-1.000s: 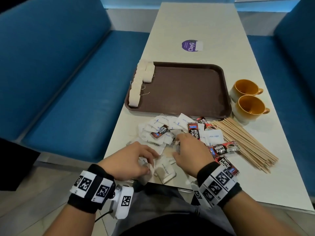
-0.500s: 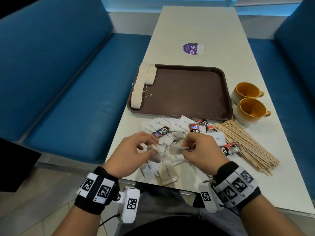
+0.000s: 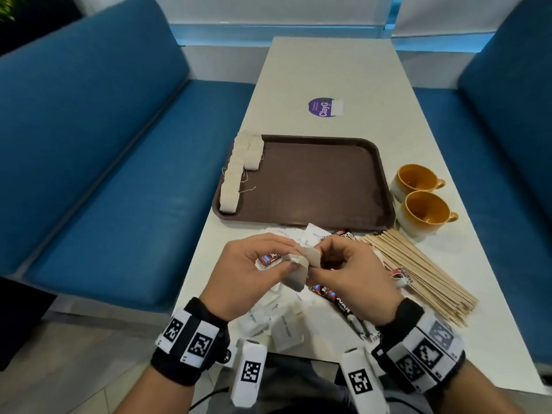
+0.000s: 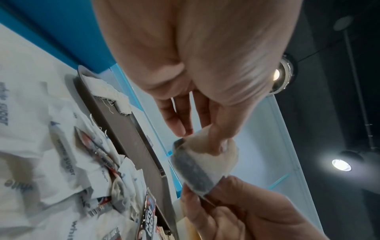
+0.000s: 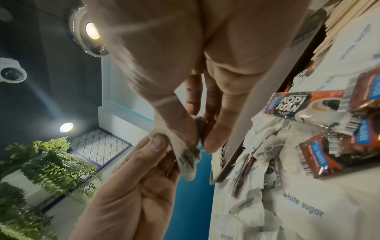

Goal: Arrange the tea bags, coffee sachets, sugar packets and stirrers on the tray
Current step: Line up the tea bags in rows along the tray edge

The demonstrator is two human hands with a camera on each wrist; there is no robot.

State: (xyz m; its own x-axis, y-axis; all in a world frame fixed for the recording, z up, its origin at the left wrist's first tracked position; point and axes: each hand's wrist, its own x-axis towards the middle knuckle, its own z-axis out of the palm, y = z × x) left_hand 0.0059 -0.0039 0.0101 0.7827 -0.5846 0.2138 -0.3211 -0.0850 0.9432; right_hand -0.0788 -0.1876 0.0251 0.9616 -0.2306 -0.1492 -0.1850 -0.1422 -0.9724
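Both hands are raised above the pile near the table's front edge. My left hand (image 3: 283, 261) and right hand (image 3: 324, 256) pinch pale tea bags (image 3: 301, 268) between them; two seem to hang together. In the left wrist view my left hand (image 4: 201, 136) pinches the top of a tea bag (image 4: 205, 164), with dark tea showing through. In the right wrist view my right hand (image 5: 198, 134) pinches the tea bag (image 5: 188, 160) against the left thumb. The brown tray (image 3: 313, 180) carries a row of tea bags (image 3: 236, 174) along its left edge.
Under the hands lie white sugar packets (image 3: 257, 321) and red-black coffee sachets (image 3: 340, 300). Wooden stirrers (image 3: 418, 273) fan out to the right. Two orange cups (image 3: 424, 212) stand right of the tray. Blue benches flank the table.
Both hands have lifted off the pile and come together, now holding tea bags in the air between them. The head view has tilted up a little.
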